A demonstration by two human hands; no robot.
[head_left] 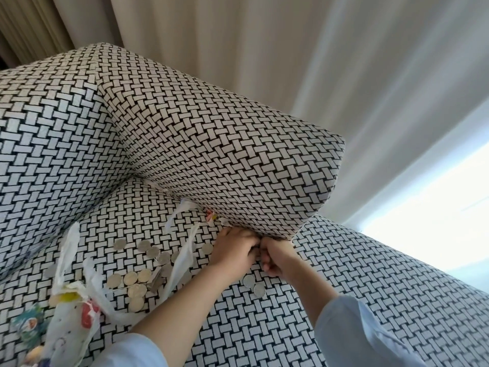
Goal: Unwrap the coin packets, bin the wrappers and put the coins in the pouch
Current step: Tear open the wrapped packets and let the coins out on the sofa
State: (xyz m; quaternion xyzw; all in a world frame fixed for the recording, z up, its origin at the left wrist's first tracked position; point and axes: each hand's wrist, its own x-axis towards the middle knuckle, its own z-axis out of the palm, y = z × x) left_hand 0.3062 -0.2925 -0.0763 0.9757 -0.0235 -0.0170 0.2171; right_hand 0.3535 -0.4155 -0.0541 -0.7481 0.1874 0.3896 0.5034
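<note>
Head view, hands [232, 251] [277, 258] against armrest [211, 144] edge, grip unclear

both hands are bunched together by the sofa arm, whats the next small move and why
Probably draw the left hand and right hand apart to tear open whatever they pinch. Both are curled and touching, hiding what is between them; loose coins and torn wrappers already lie beside them on the sofa seat.
</note>
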